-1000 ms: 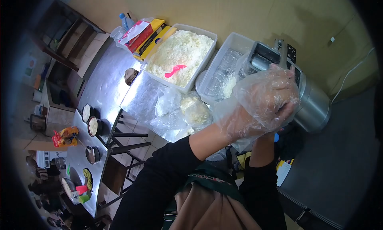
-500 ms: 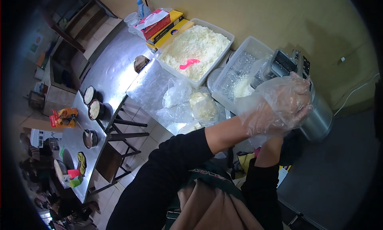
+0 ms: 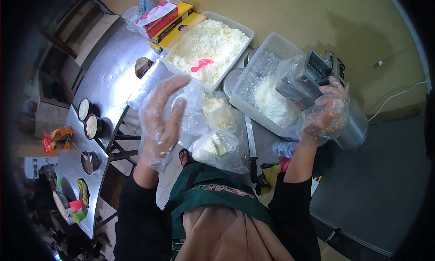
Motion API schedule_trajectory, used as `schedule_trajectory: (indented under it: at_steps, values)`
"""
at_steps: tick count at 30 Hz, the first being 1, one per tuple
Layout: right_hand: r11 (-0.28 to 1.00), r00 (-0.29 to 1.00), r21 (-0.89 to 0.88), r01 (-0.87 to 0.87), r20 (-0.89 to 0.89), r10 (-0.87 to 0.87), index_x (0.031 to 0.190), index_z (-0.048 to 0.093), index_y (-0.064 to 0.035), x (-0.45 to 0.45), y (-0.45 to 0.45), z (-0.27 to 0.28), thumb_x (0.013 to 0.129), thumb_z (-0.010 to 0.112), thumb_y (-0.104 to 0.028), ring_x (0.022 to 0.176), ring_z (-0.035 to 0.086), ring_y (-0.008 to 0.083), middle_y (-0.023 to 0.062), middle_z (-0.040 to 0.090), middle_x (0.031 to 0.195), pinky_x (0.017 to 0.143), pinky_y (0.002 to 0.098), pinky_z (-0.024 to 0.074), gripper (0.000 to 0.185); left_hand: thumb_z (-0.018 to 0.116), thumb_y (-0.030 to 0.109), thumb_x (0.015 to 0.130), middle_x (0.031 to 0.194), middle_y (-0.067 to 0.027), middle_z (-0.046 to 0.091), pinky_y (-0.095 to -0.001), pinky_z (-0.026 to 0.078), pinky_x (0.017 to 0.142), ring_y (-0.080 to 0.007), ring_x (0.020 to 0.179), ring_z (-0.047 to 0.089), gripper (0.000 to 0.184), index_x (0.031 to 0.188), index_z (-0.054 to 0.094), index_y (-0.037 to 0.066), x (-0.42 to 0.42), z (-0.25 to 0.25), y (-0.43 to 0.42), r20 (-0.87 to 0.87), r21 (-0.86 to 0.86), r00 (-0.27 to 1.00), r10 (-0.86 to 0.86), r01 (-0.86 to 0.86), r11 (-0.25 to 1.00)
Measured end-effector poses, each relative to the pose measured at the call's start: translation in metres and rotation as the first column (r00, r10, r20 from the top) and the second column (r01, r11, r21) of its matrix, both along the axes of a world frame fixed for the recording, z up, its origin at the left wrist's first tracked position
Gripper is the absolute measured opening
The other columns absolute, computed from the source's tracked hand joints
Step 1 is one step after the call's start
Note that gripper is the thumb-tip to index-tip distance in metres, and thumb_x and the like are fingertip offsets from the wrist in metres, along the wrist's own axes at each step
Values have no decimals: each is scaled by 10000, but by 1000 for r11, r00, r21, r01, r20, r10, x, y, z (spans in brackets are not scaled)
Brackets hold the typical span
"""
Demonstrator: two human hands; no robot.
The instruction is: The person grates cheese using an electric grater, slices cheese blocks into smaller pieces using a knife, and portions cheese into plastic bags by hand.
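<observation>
My left hand (image 3: 164, 118), in a clear plastic glove, is raised beside the plastic bags, fingers apart and holding nothing. My right hand (image 3: 330, 109), gloved too, rests with spread fingers against the side of a grey electric machine (image 3: 297, 84). Under the machine's plastic-covered outlet, a pile of fine white shreds (image 3: 276, 100) lies in a clear plastic tub (image 3: 248, 71). Pale white blocks sit in an open plastic bag (image 3: 215, 145), with another bag of pale pieces (image 3: 220, 114) behind it. A knife (image 3: 250, 138) with a black handle lies between the bags and the tub.
A larger tub of white shreds (image 3: 208, 43) holds a pink scoop (image 3: 201, 65). Yellow boxes (image 3: 174, 25) and a red tissue box (image 3: 158, 19) stand behind. Left, a metal table (image 3: 68, 163) bears several round pans. A water bottle (image 3: 285, 148) lies near my right forearm.
My left hand has moved from beside my right hand at the machine across to the left, over the bags. The right hand stays at the machine. The knife and white pile are now uncovered.
</observation>
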State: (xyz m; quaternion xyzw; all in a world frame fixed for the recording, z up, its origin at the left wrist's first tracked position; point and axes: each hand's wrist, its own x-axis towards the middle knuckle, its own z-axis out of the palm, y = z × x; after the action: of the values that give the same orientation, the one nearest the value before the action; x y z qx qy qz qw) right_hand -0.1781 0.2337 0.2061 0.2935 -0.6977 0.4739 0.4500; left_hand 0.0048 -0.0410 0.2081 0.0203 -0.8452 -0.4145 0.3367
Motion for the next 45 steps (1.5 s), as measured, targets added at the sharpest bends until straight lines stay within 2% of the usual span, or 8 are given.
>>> schedule_trajectory:
  at_steps: [24, 30, 36, 37, 38, 39, 44, 45]
  values:
    - [979, 964, 10, 205, 168, -204, 776, 560, 4, -47, 26, 92, 1006, 453, -269, 981, 624, 270, 160, 654, 953, 946, 387, 476, 373, 635, 76, 870, 1200, -135, 661, -387, 450, 1016, -313, 1141, 622, 311, 1178, 646, 40, 39, -92, -66, 364, 182, 925, -107, 42, 982]
    - [921, 883, 28, 387, 276, -380, 794, 624, 14, -50, 13, 130, 991, 446, -241, 978, 645, 247, 172, 703, 997, 929, 364, 477, 368, 741, 292, 790, 1359, -161, 541, -444, 424, 1069, -343, 1262, 517, 579, 1303, 569, 86, 36, -145, -15, 634, 215, 497, -593, 624, 752]
    - [928, 906, 174, 329, 217, -362, 856, 672, -25, -110, 74, 141, 1006, 430, -284, 1036, 649, 235, 113, 716, 1050, 944, 352, 480, 385, 740, 215, 702, 1329, -152, 537, -430, 440, 1045, -345, 1258, 506, 606, 1269, 583, 73, 34, -178, 19, 644, -110, 562, -519, 739, 665]
    - [369, 507, 598, 711, -74, -859, 1085, 592, 23, -94, 52, 146, 1022, 465, -325, 1006, 661, 257, 139, 682, 1130, 854, 323, 513, 376, 740, 215, 702, 1329, -152, 537, -430, 440, 1045, -345, 1258, 506, 606, 1269, 583, 73, 33, -180, 19, 655, -111, 565, -501, 728, 676]
    - [-433, -11, 638, 637, -554, -832, 1314, 511, 72, -81, 30, 154, 1039, 499, -367, 977, 674, 279, 166, 649, 1210, 764, 293, 547, 518, 725, 191, 699, 1306, -156, 543, -425, 448, 1033, -346, 1244, 511, 574, 1242, 588, 65, 32, -183, 20, 649, -99, 560, -515, 733, 673]
    - [-427, -1, 643, 636, -552, -834, 1314, 511, 72, -87, 29, 162, 1039, 499, -367, 977, 674, 279, 166, 649, 1210, 764, 293, 547, 518, 710, 166, 697, 1282, -160, 550, -421, 455, 1021, -346, 1230, 516, 543, 1215, 592, 57, 32, -185, 22, 639, -85, 554, -534, 741, 666]
    - [780, 804, 552, 296, 297, -515, 1075, 637, 13, -137, 97, 202, 1016, 492, -208, 866, 680, 270, 154, 681, 1066, 755, 380, 549, 271, 642, 113, 739, 1228, -169, 544, -431, 475, 985, -363, 1174, 526, 400, 1132, 602, 48, 42, -227, 40, 479, -119, 700, -530, 650, 751]
    - [765, 791, 563, 312, 293, -537, 1075, 637, 13, -158, 115, 207, 1016, 492, -208, 866, 680, 270, 154, 681, 1066, 755, 380, 549, 271, 617, 116, 758, 1196, -167, 537, -425, 479, 971, -369, 1159, 521, 359, 1111, 598, 55, 44, -230, 42, 414, -143, 756, -507, 604, 784]
